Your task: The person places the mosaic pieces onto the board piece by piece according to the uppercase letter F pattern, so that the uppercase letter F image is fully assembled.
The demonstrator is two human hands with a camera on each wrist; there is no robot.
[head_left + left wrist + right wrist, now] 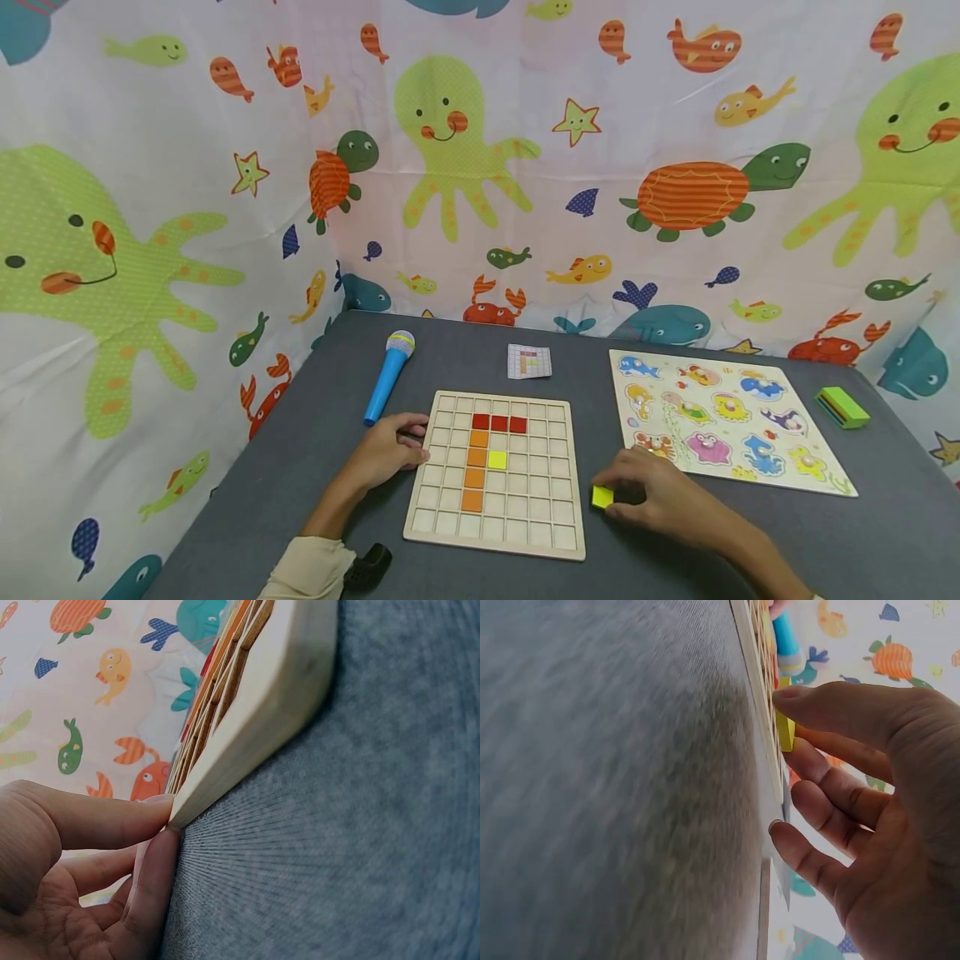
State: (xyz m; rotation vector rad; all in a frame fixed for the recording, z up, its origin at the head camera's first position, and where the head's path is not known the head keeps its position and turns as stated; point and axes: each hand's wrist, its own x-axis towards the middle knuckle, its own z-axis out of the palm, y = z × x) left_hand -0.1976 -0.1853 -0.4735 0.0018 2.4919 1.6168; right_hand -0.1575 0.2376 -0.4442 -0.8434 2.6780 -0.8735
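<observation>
A square wooden grid board (491, 547) lies on the dark grey table. My left hand (386, 452) pinches its left edge between thumb and fingers; the left wrist view shows the board's edge (247, 769) at the fingertips. Three red tiles (498, 424) form a row in the upper part of the grid. Several orange tiles (476, 457) run down in a column below, with one yellow tile (497, 460) beside that column. Just right of the board, my right hand (656, 493) holds a yellow block (602, 497) between thumb and fingers, also visible in the right wrist view.
A sea-animal puzzle board (750, 425) lies to the right, with a green-topped layered block (843, 407) beyond it. Behind the grid board is a small pattern card (528, 362). A blue toy microphone (388, 375) lies at the back left. A printed curtain (525, 208) surrounds the table.
</observation>
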